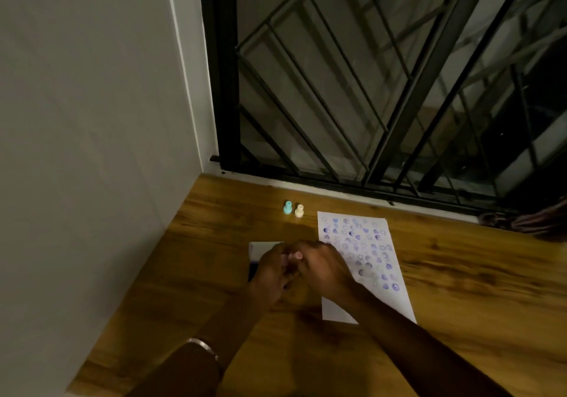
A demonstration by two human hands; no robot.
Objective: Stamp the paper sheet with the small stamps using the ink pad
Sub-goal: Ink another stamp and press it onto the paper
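Note:
A white paper sheet [372, 261] lies on the wooden table, covered with several purple and blue stamp marks. Left of it sits the ink pad [260, 251], mostly hidden under my left hand [271, 269]. My right hand [323, 269] meets the left one above the table between pad and sheet. A small pink stamp [295, 255] shows between the fingertips of both hands; which hand grips it is blurred. A teal stamp [287, 207] and a cream stamp [299, 211] stand upright side by side farther back.
The wooden table [460, 289] ends at a grey wall [92, 151] on the left. A black metal window grille [368, 74] rises behind the table. A dark bundle [530, 220] lies at the far right by the sill. A bracelet [204, 347] circles my left wrist.

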